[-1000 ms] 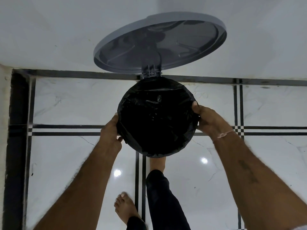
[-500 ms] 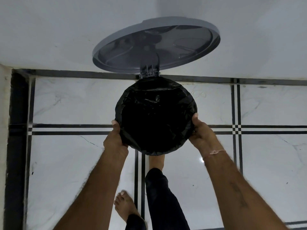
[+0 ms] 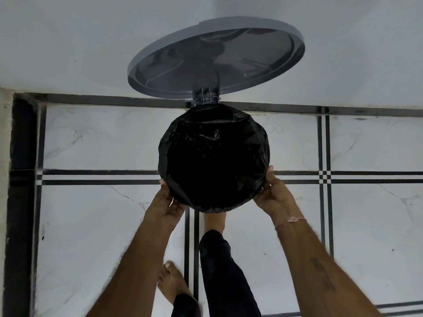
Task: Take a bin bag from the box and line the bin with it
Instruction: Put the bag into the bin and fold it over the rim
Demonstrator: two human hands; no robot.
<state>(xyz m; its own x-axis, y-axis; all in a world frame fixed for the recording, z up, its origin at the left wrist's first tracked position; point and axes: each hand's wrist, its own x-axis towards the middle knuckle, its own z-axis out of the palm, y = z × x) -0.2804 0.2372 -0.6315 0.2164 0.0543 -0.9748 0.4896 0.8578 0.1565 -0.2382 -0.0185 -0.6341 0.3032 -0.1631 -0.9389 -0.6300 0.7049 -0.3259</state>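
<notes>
Two bare hands meet at the near side of a lined bin, seen from above. At 7 o'clock on the rim the left hand (image 3: 166, 207) curls its fingers around the turned-down hem of a glossy black plastic bin bag (image 3: 214, 156) and grips it. The bag sits in the round pedal bin, whose body it hides completely; only the grey hinge (image 3: 204, 100) shows, at 12 o'clock. Above the hinge the round grey plastic lid (image 3: 215, 58) stands open against the white wall (image 3: 68, 42). The bag is the only thing in the bin, and its interior is too dark to show whether anything lies inside. At 6 o'clock a bare foot (image 3: 215, 221) reaches under the bin, probably onto a pedal that is out of sight. At 4 o'clock the right hand (image 3: 274, 197), with a pale thread band (image 3: 291, 220) on its wrist, holds the hem, thumb up along the side and fingers tucked beneath.

The lining looks nearly done, with the last of the cuff being seated. It would go best if both hands drew the hem down evenly toward 6 o'clock. Gentle pulls are wise, since the thin film looks likely to tear. The foot should hold the lid up until the hands are clear. The box is not in view.
</notes>
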